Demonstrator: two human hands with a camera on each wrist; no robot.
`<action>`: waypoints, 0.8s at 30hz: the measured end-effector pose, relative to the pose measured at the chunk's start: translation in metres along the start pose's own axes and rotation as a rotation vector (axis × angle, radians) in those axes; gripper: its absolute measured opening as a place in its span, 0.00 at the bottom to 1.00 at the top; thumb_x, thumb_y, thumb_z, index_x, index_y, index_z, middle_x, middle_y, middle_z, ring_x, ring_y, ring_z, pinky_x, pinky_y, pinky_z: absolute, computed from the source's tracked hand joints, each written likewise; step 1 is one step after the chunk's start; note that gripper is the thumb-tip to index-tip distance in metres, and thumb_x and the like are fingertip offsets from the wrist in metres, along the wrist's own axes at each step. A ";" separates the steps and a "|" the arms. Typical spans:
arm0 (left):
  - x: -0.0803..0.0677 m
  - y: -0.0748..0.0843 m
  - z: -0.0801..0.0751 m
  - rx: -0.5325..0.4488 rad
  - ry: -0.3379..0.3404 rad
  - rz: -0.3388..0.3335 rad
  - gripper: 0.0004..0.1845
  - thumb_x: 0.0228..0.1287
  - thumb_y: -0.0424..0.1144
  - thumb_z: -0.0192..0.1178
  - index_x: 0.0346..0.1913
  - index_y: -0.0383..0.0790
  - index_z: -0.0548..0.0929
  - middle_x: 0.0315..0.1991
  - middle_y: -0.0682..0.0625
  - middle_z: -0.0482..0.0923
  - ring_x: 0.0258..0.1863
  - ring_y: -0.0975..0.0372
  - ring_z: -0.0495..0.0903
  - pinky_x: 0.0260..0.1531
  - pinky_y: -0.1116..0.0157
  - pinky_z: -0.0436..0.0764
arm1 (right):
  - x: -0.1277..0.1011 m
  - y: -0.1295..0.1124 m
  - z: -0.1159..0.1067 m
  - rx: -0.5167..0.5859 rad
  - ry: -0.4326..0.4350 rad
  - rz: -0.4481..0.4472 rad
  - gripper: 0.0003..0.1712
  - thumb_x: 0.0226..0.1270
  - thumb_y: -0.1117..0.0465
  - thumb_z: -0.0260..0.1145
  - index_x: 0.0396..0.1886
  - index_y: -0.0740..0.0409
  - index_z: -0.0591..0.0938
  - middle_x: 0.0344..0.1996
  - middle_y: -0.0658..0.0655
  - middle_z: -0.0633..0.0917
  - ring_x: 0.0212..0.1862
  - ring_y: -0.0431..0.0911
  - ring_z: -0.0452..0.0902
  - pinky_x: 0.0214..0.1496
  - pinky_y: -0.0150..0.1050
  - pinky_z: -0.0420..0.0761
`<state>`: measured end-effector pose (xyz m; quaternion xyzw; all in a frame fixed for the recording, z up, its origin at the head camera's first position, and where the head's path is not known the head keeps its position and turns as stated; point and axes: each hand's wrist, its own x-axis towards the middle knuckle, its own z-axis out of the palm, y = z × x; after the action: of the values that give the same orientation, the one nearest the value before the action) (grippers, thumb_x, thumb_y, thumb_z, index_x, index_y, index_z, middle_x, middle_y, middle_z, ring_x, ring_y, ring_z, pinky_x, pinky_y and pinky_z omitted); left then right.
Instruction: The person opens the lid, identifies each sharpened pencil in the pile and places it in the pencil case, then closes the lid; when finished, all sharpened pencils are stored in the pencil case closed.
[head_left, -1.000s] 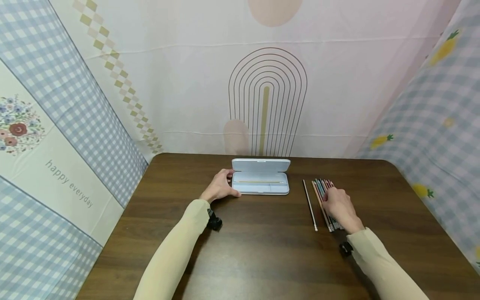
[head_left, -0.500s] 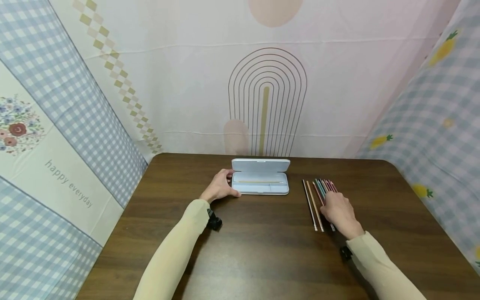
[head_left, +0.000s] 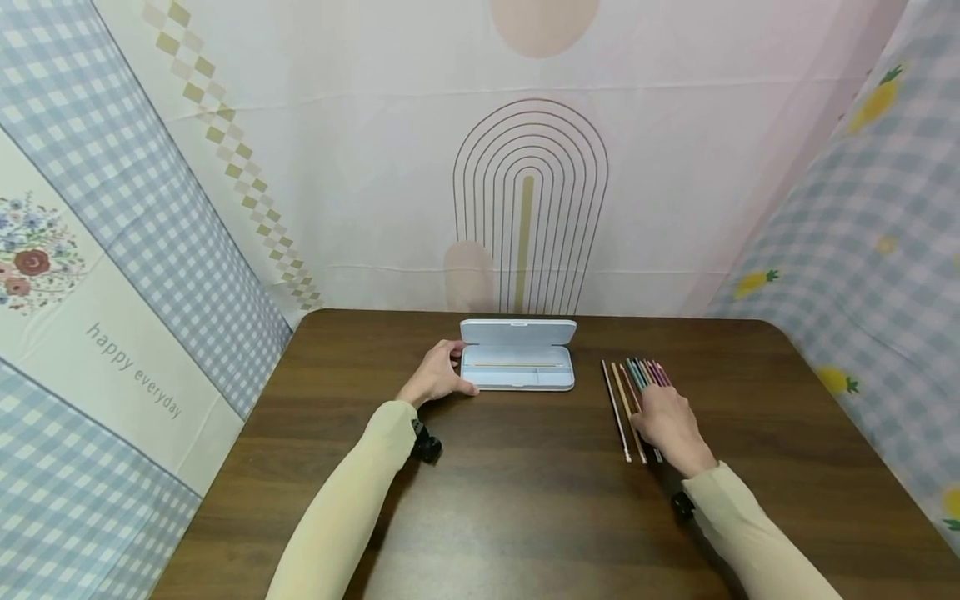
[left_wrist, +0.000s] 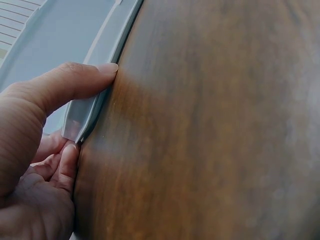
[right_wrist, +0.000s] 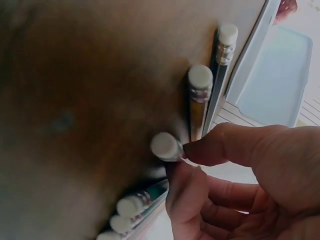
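The left hand [head_left: 438, 379] grips the near left corner of the open pale blue plastic pencil case [head_left: 517, 367]; in the left wrist view its thumb lies along the case's front rim and the curled fingers sit under the corner. The right hand [head_left: 667, 423] rests on the row of coloured wooden pencils with white erasers [head_left: 637, 383], and in the right wrist view thumb and forefinger pinch the eraser end of one pencil [right_wrist: 167, 146], lifting it slightly off its neighbours.

The case lies just beyond the left hand, its lid standing up towards the back edge of the dark brown wooden table [head_left: 525, 500]. A single yellow pencil [head_left: 517, 364] lies inside it. The pencil row is well to the right of the case, with bare wood between them and a broad stretch of table nearer than both hands.

The right hand covers the near ends of most pencils in the head view, so their number is unclear. The pinched pencil's colour cannot be told.
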<state>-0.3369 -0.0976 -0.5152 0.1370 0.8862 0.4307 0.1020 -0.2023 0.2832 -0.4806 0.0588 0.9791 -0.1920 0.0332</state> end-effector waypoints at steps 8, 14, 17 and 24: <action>-0.001 0.000 0.000 0.003 0.003 0.000 0.53 0.46 0.37 0.86 0.78 0.33 0.72 0.71 0.38 0.76 0.72 0.47 0.77 0.78 0.50 0.75 | -0.008 0.001 0.001 0.044 0.044 0.020 0.25 0.71 0.61 0.65 0.12 0.50 0.69 0.14 0.51 0.74 0.18 0.46 0.71 0.21 0.39 0.69; 0.000 -0.001 0.000 -0.007 0.008 0.002 0.53 0.46 0.37 0.86 0.77 0.32 0.73 0.71 0.37 0.77 0.72 0.46 0.77 0.78 0.49 0.75 | -0.014 0.000 -0.002 0.107 0.123 -0.040 0.17 0.70 0.64 0.62 0.19 0.54 0.73 0.21 0.53 0.75 0.23 0.47 0.71 0.23 0.39 0.69; 0.000 -0.002 0.000 -0.010 0.005 0.002 0.53 0.46 0.36 0.86 0.77 0.32 0.73 0.71 0.37 0.77 0.72 0.46 0.76 0.78 0.50 0.74 | -0.014 0.001 -0.002 0.132 0.142 -0.073 0.09 0.71 0.65 0.61 0.28 0.58 0.78 0.26 0.56 0.78 0.26 0.48 0.73 0.24 0.40 0.71; 0.001 -0.002 0.000 -0.008 0.003 0.003 0.52 0.46 0.36 0.86 0.77 0.33 0.73 0.71 0.37 0.76 0.72 0.46 0.76 0.79 0.50 0.74 | -0.003 0.010 0.007 0.210 0.261 -0.268 0.06 0.75 0.65 0.62 0.40 0.63 0.84 0.31 0.57 0.81 0.30 0.46 0.72 0.30 0.39 0.70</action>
<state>-0.3385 -0.0985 -0.5173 0.1373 0.8844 0.4346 0.1007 -0.1976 0.2891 -0.4904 -0.0446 0.9488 -0.2862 -0.1261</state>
